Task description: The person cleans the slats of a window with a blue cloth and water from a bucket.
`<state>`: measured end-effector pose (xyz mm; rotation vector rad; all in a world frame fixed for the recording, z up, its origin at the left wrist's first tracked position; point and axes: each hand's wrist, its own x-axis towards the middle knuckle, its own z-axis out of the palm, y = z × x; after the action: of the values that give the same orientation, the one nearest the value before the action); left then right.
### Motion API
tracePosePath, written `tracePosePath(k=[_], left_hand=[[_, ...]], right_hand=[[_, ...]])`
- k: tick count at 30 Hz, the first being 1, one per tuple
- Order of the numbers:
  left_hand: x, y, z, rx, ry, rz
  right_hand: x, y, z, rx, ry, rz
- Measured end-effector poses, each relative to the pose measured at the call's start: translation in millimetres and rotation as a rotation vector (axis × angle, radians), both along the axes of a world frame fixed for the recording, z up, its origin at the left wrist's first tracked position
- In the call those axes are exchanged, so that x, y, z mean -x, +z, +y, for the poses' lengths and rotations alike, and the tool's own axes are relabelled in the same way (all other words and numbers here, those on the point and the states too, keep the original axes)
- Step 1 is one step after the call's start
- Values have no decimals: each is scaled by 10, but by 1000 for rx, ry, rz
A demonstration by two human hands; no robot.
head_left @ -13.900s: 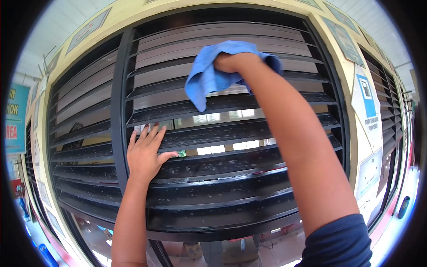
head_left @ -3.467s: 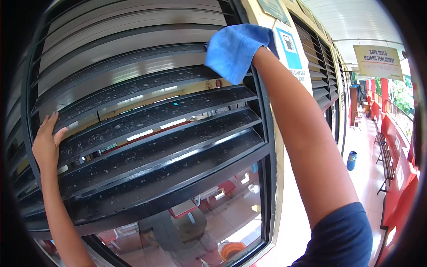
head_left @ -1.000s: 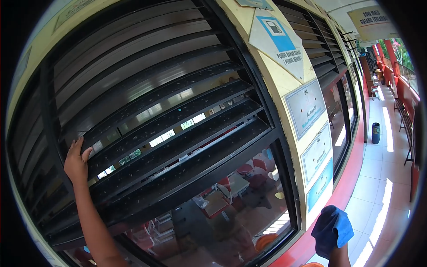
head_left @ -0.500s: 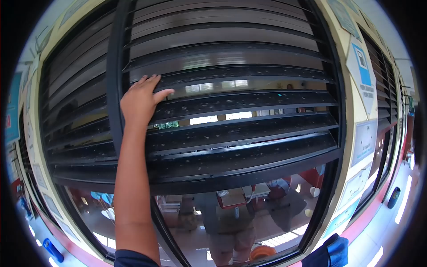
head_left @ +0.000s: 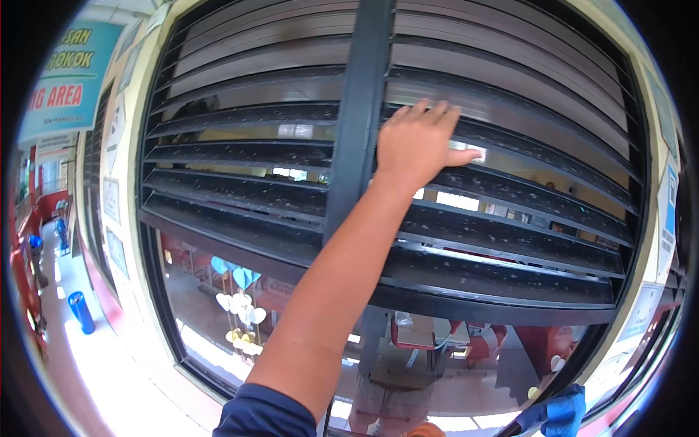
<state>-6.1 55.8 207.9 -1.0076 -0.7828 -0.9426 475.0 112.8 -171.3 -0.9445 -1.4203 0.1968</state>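
Note:
My left hand [head_left: 416,146] rests against the black louvre slats [head_left: 510,167] just right of the dark vertical window post [head_left: 357,109]. Its back faces me, with the fingers stretched upward and the thumb spread to the right; the fingertips are slightly blurred. Pale specks dot the slats, which are tilted with gaps between them. At the lower right a bunched blue cloth [head_left: 564,411] shows beside something dark. No fingers of my right hand can be made out there.
Below the louvres, a glass pane [head_left: 466,379] shows desks and reflections. Heart-shaped decorations [head_left: 240,306] appear behind the lower left glass. A hanging sign [head_left: 73,80] and a blue cylinder [head_left: 81,313] are along the walkway at left. Papers [head_left: 641,309] line the right wall.
The view has swung left, so the window, post and my left hand sit further right. More of the sign and walkway shows. My left hand stays against the slats by the post.

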Motion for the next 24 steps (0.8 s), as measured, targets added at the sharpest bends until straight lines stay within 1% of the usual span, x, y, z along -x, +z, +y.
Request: tracePosePath(k=[3,4,6,7,9,11,12,13,15,17,20,24], left_hand=[[-2,-93,-64,-88,-146,225],[12,-162,-136,-65,-160,225],[3,-407,-318,-27,-181,236],[3,-554,-429,35,-207,235],[14,-845,-603,119,-207,224],[45,-1128,-691,202,-243,201],[50,-1248,-661,241,-280,190],[65,-1343,-622,276,-318,180],[151,-1527,-510,281,-288,162],[165,-1572,-443,273,-275,144],[162,-1534,-411,225,-297,60],[191,-1563,-411,209,-324,97]], right_hand=[[184,101,14,25,80,136],[212,150,19,-11,28,76],[318,302,-47,-28,-163,-173],[398,396,-127,-16,-286,-332],[677,570,-327,70,-592,-728],[1003,749,-556,149,-828,-1129],[963,736,-464,106,-820,-1086],[962,733,-351,59,-765,-975],[909,727,-125,-42,-616,-765],[934,720,103,-124,-497,-637],[1032,680,390,-221,-348,-502],[1129,666,744,-333,-218,-403]])
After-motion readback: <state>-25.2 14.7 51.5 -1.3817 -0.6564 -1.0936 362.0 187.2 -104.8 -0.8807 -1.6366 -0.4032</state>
